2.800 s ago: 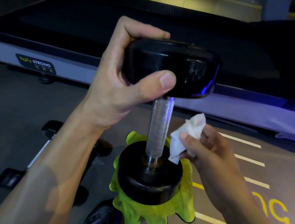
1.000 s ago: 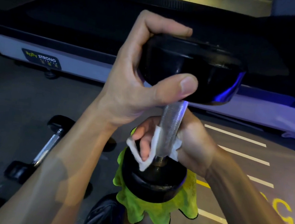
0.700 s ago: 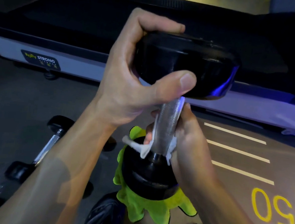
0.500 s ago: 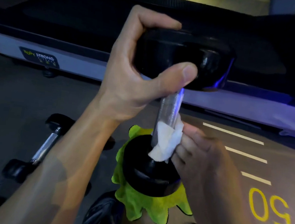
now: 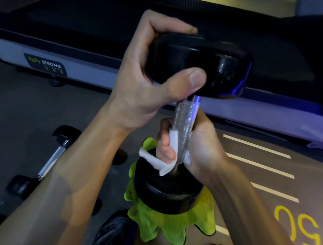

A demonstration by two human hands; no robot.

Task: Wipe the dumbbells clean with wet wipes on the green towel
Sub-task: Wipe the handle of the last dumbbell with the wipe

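Observation:
A black dumbbell (image 5: 186, 113) stands upright, its lower head on the green towel (image 5: 167, 223) on the floor. My left hand (image 5: 141, 83) grips the upper black head, thumb across its near side and fingers over the top. Around the lower part of the knurled steel handle my right hand (image 5: 198, 146) is wrapped, holding a white wet wipe (image 5: 164, 163) against the metal. Loose ends of the wipe stick out to the left over the lower head.
Other black dumbbells (image 5: 51, 160) lie on the floor at the left, partly behind my left forearm. A treadmill (image 5: 63, 54) runs across the back. White lines and a yellow "50" (image 5: 301, 231) mark the floor at right. My dark shoes (image 5: 115, 236) sit below the towel.
My right hand had pressed the wipe against the handle's near side with its fingertips. Now it wraps round the handle with the wipe, fingers showing on the left. My left hand keeps its hold.

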